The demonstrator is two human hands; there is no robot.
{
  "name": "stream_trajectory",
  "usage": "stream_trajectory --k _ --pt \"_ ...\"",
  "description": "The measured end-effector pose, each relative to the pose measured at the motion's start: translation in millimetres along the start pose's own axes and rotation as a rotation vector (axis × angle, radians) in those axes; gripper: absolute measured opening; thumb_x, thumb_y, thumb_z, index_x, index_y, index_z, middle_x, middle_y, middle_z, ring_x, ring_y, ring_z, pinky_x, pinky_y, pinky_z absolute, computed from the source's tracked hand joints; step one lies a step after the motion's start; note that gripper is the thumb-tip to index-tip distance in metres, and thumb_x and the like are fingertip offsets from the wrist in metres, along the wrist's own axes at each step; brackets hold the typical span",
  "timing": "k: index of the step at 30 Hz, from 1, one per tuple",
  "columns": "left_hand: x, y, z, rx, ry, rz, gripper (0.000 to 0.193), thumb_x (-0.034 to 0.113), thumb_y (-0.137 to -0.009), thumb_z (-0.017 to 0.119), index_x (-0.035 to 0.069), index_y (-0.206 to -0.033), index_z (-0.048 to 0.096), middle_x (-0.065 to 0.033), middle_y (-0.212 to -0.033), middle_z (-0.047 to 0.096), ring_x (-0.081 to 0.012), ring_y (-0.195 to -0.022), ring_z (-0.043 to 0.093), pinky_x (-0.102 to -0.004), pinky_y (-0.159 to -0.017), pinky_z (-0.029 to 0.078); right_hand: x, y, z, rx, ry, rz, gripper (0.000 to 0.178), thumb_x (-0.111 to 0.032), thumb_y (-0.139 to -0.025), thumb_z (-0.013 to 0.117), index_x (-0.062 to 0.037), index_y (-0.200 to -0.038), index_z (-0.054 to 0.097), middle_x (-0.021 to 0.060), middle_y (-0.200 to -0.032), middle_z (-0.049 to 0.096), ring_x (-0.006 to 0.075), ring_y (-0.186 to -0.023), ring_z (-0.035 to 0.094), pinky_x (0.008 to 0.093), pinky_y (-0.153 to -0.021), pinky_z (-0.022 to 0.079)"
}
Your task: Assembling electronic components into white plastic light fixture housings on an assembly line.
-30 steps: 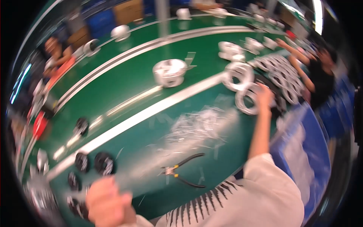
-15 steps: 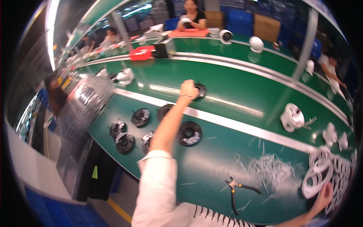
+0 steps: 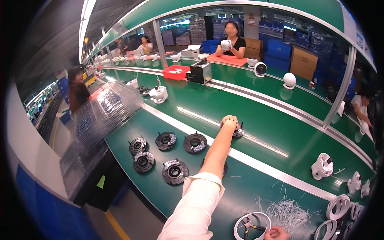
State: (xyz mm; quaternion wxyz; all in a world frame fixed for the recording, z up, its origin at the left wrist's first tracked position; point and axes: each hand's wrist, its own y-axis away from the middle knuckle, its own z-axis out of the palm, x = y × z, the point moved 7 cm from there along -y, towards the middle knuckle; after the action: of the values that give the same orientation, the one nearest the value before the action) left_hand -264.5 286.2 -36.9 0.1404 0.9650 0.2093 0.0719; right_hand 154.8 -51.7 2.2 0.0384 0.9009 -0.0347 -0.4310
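My left arm reaches forward over the green bench. Its hand [image 3: 229, 121] is closed on the edge of a black round part [image 3: 239, 132] on the green belt, though the fingertips are mostly hidden. At the lower edge, my right hand [image 3: 277, 233] pinches a white ring [image 3: 237, 227]. Through this ring's opening shows a pair of cutting pliers [image 3: 247, 229] with black and yellow handles. Several similar black round parts [image 3: 195, 143] lie on the bench to the left of my arm, and one is partly hidden behind it.
Thin clear strips [image 3: 290, 216] lie heaped beside the right hand. More white rings [image 3: 338, 206] stand at the right. White housings [image 3: 322, 166] sit on the belt. Farther off are a red tray [image 3: 176, 72], a black box [image 3: 200, 72] and co-workers. Clear plastic sheeting [image 3: 108, 108] hangs at left.
My right hand has moved left from the rings at the right, bringing one white ring over the pliers. The left hand remains at the black round part. The whole view has shifted.
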Motion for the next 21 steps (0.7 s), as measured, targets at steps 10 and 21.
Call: stream_trajectory --k 10,21 --pt "11 123 2 0.802 1.011 0.395 0.027 0.011 -0.068 0.065 0.002 -0.085 0.046 -0.0158 -0.075 0.057 -0.0315 -0.073 0.058 -0.0389 -0.064 0.045 -67 7 11 -0.117 0.496 -0.65 0.095 -0.042 -0.051 0.077 0.0058 -0.12 0.033 0.0225 -0.12 0.037 0.0359 -0.112 0.035 0.0437 -0.093 0.029" --pt "37 295 80 0.547 1.6 0.505 0.028 0.003 -0.081 0.052 0.0 -0.1 0.033 -0.008 -0.091 0.05 -0.0109 -0.084 0.05 -0.0241 -0.075 0.042 -50 21 62 -0.357 0.496 -0.699 0.113 -0.044 -0.036 0.079 0.0037 -0.124 0.026 0.0233 -0.126 0.027 0.0408 -0.115 0.028 0.0465 -0.096 0.024"
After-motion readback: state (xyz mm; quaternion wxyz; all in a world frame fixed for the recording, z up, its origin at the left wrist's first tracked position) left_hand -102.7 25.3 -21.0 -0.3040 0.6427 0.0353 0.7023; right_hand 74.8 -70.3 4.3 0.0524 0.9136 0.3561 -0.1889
